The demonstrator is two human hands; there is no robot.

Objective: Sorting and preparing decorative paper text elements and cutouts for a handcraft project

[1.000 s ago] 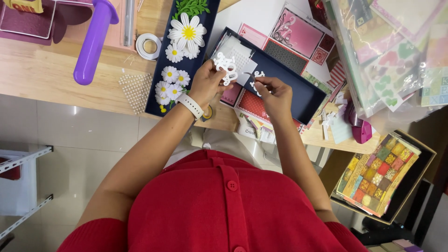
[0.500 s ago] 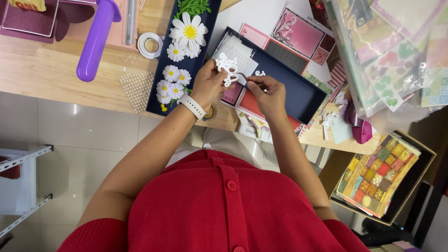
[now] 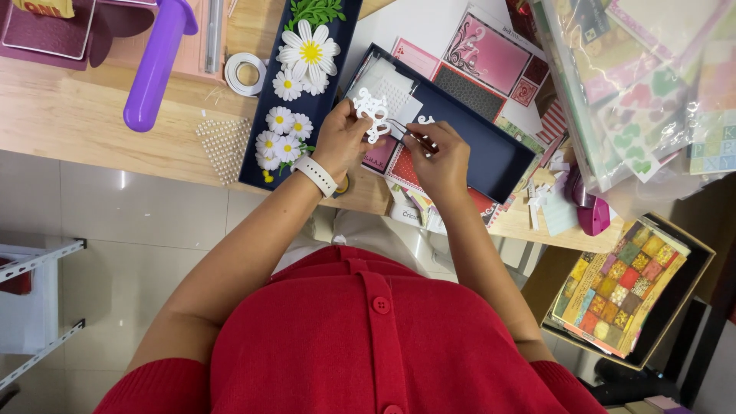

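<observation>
On the far left, a white metal rack [image 3: 31, 307] stands on the pale tiled floor [image 3: 115, 230]. Above it is a light wooden table [image 3: 69, 115]. A dark pink flat box [image 3: 46, 27] with a yellow label sits at the table's top left corner. Next to it lies a purple plastic tube [image 3: 157, 65]. A roll of white tape [image 3: 245, 73] lies close by, and a sheet of small pearl dots [image 3: 222, 146] sits near the table edge.

Then comes a long dark blue card [image 3: 307, 92] with white paper daisies [image 3: 307, 54] and green leaves on it.

The left hand [image 3: 341, 142] has a white watch band [image 3: 316, 175] on its wrist. Its fingers are curled shut and pinch a white curly paper cutout [image 3: 371, 113], held up just above a dark blue box lid [image 3: 491, 149]. The right hand [image 3: 441, 161] is curled shut too and holds thin metal tweezers [image 3: 406, 132]. Their tips point at the cutout.

Behind the lid lie pink and red patterned papers [image 3: 491, 57]. To the right are clear plastic bags [image 3: 652, 84] with colourful sheets in them, some with hearts. A small dark pink tool [image 3: 586, 207] rests at the table edge, with little white paper scraps [image 3: 540, 199] beside it.

Lower right, off the table, a black box [image 3: 629, 287] holds a pad with a patchwork of bright squares. The person wears a red top [image 3: 360, 345] with buttons.
</observation>
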